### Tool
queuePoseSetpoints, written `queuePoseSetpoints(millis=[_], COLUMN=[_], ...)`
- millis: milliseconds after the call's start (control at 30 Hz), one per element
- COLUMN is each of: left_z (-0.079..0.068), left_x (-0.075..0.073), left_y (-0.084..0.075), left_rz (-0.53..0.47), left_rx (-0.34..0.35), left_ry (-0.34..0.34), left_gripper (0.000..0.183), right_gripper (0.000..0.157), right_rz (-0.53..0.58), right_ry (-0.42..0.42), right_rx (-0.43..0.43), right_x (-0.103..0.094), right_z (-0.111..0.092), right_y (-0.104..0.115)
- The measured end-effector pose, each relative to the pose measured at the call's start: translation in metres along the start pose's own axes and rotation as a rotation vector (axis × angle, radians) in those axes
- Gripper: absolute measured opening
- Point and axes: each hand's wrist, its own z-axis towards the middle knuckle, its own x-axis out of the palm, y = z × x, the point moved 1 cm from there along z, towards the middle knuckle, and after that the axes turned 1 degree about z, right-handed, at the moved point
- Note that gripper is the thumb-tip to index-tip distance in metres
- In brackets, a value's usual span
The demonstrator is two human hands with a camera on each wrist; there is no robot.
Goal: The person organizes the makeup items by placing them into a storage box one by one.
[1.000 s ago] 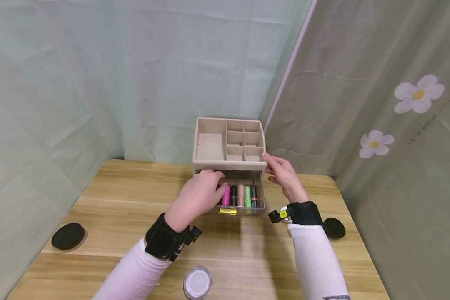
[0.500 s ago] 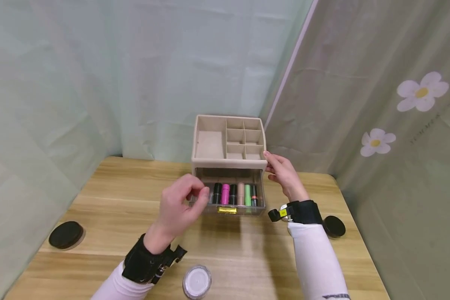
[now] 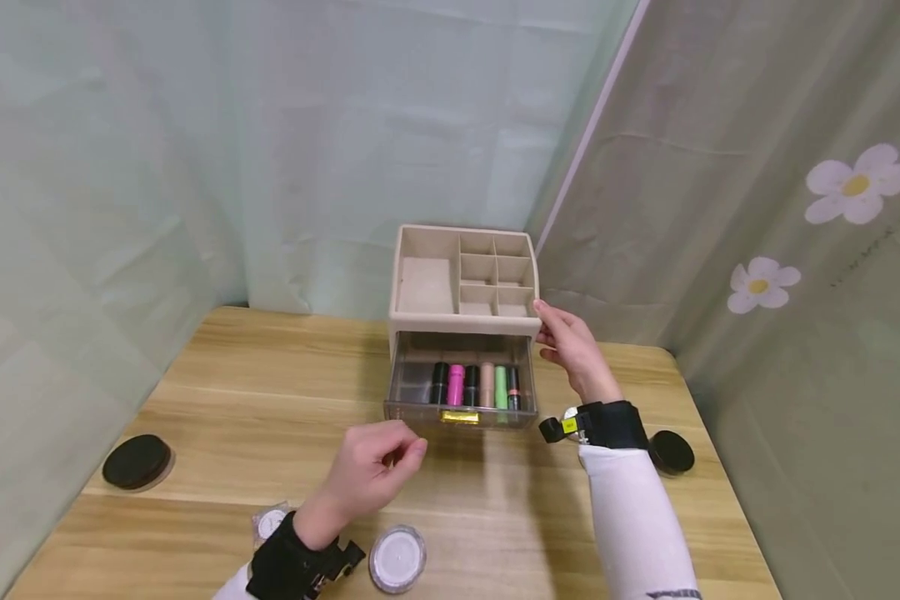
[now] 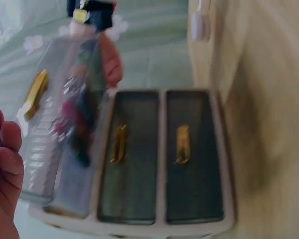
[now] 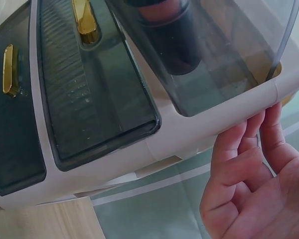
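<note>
A beige desktop makeup organizer (image 3: 465,322) stands at the back of the wooden table, its clear top drawer (image 3: 417,412) pulled out. Several lipstick-like tubes lie side by side in the drawer, among them a pink tube (image 3: 456,385) and a green tube (image 3: 501,387). Two lower drawers with gold handles show closed in the left wrist view, such as the middle drawer (image 4: 134,184). My right hand (image 3: 576,350) grips the organizer's right side, thumb at the top edge. My left hand (image 3: 375,467), fingers loosely curled around nothing, hovers in front of the drawer.
Black round cases lie near the table's left edge (image 3: 137,461) and right edge (image 3: 671,452). A clear-rimmed round container (image 3: 397,559) and a small square clear case (image 3: 270,523) sit near my left wrist. Curtains (image 3: 390,125) hang close behind the table.
My left hand has come out of the drawer and moved back toward me, uncovering a black tube at the row's left end. The right hand keeps its grip on the organizer.
</note>
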Motion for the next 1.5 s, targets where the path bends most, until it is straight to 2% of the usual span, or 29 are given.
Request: queuePoseSetpoints(millis=[67, 133, 200, 300, 367, 400, 467, 667, 800, 1033, 1200, 1500], left_z=[-0.005, -0.009, -0.012, -0.012, -0.011, -0.009, -0.007, -0.004, -0.003, 0.005, 0.015, 0.03], left_x=[0.007, 0.013, 0.021, 0.032, 0.039, 0.043, 0.048, 0.054, 0.054, 0.058, 0.059, 0.07], left_y=[-0.002, -0.004, -0.007, -0.011, -0.013, -0.014, -0.015, -0.016, -0.017, -0.014, -0.007, 0.005], left_rz=[-0.021, -0.048, -0.096, -0.199, -0.274, -0.304, -0.373, -0.526, -0.573, -0.578, -0.571, -0.581], left_rx=[-0.078, -0.195, -0.362, -0.657, -0.807, -0.863, -0.932, -1.024, -1.091, -1.187, -1.214, -1.249], left_ry=[0.026, 0.046, 0.084, 0.144, 0.175, 0.182, 0.17, 0.111, 0.091, -0.001, -0.082, -0.142], left_gripper=[0.031, 0.028, 0.024, 0.014, 0.016, 0.019, 0.024, 0.028, 0.03, 0.034, 0.035, 0.041], right_gripper=[0.051, 0.052, 0.053, 0.053, 0.054, 0.054, 0.056, 0.056, 0.054, 0.055, 0.051, 0.053], right_rz=[-0.011, -0.02, -0.026, -0.028, -0.031, -0.032, -0.037, -0.029, -0.014, -0.015, 0.0, -0.029], right_ry=[0.008, 0.012, 0.013, 0.01, 0.01, 0.011, 0.015, 0.026, 0.015, 0.007, 0.002, 0.003], right_rx=[-0.001, 0.005, 0.015, 0.022, 0.018, 0.015, 0.005, 0.02, 0.024, 0.015, 0.002, 0.002], right_x=[-0.001, -0.002, -0.002, -0.003, -0.003, -0.003, -0.002, 0.002, 0.003, 0.004, 0.005, 0.005], right_z=[0.0, -0.001, -0.002, -0.003, -0.003, -0.003, -0.003, -0.004, -0.005, -0.005, -0.001, 0.001], right_y=[0.0, 0.0, -0.001, -0.004, -0.005, -0.005, -0.005, -0.007, -0.009, -0.008, -0.004, -0.001])
